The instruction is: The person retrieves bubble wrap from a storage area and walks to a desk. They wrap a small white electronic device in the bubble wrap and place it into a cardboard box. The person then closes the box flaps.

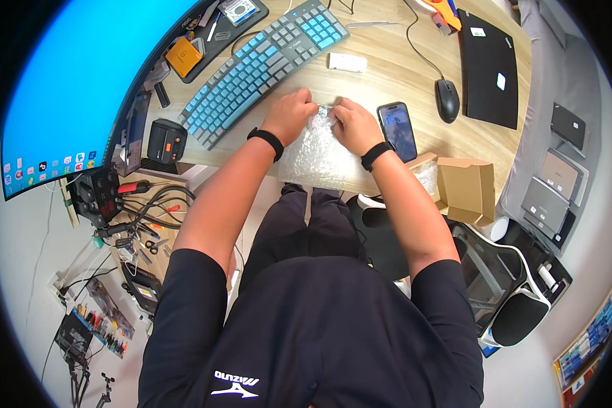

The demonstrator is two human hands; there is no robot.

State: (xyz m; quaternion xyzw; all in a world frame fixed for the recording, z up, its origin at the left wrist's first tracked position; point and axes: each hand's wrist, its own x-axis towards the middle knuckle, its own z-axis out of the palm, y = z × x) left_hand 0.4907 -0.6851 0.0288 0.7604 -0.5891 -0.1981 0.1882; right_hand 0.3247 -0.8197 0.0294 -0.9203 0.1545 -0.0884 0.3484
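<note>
A clear sheet or pouch of bubble wrap (319,155) hangs over the near edge of the desk, its upper end between my two hands. My left hand (292,115) is closed, fingers pinching the wrap's upper left corner. Opposite it, my right hand (355,125) grips the upper right corner with bent fingers. A small greenish-grey item (324,111) shows between the hands at the top of the wrap; its kind is too small to tell. Black bands circle both wrists.
A blue-grey keyboard (265,64) lies beyond my left hand, a white box-like piece (347,62) ahead. Right of my right hand are a phone (397,130), a mouse (447,100), a black laptop (488,71) and an open cardboard box (465,190). A large monitor (81,81) stands left.
</note>
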